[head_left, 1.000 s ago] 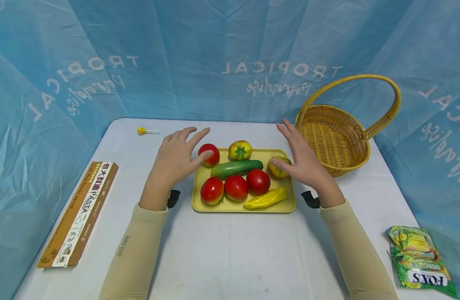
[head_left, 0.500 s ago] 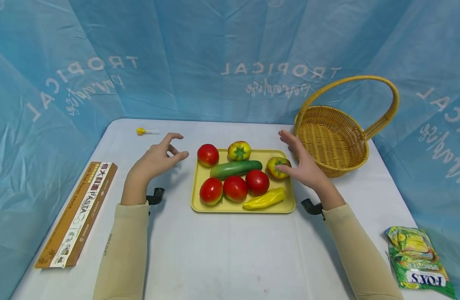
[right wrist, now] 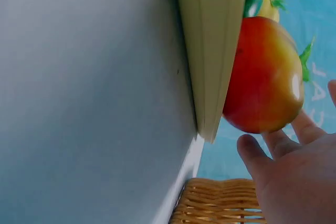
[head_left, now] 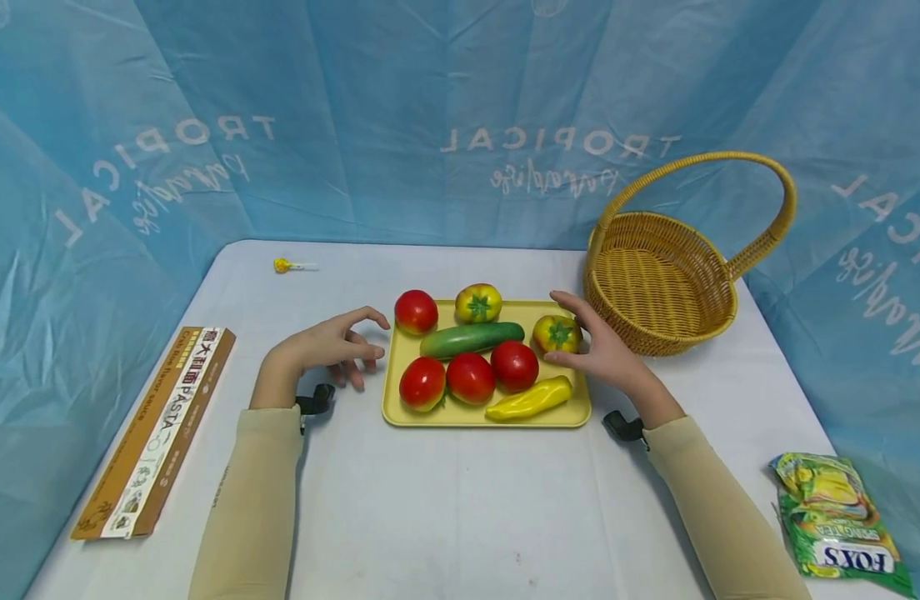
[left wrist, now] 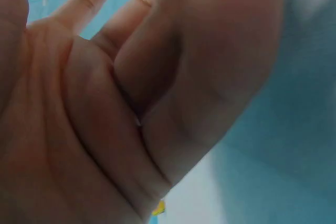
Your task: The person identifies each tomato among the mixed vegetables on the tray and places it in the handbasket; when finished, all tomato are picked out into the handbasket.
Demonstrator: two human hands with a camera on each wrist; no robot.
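Observation:
On a yellow tray [head_left: 482, 422] lie several vegetables. At its right end sits a yellow-and-red tomato [head_left: 557, 334] with a green calyx, large in the right wrist view [right wrist: 265, 74]. My right hand [head_left: 602, 350] reaches round this tomato from the right, thumb and index finger spread to either side, fingertips close to its skin. My left hand [head_left: 328, 348] hovers left of the tray, fingers loosely bent, holding nothing; its index fingertip is near the red tomato [head_left: 416, 312] at the back left. In the left wrist view, the palm [left wrist: 79, 129] fills most of the picture.
A cucumber [head_left: 472, 339], another yellow tomato [head_left: 478, 303], red tomatoes [head_left: 471, 378] and a yellow pepper [head_left: 530, 399] share the tray. Behind right stands a wicker basket [head_left: 658, 279]. A pasta box [head_left: 156, 433], a lollipop [head_left: 283, 265] and a green candy bag [head_left: 842, 517] lie about.
My left hand has drawn back left from over the tray, then lowered beside it. My right hand has come down around the yellow-and-red tomato, its fingers closer together.

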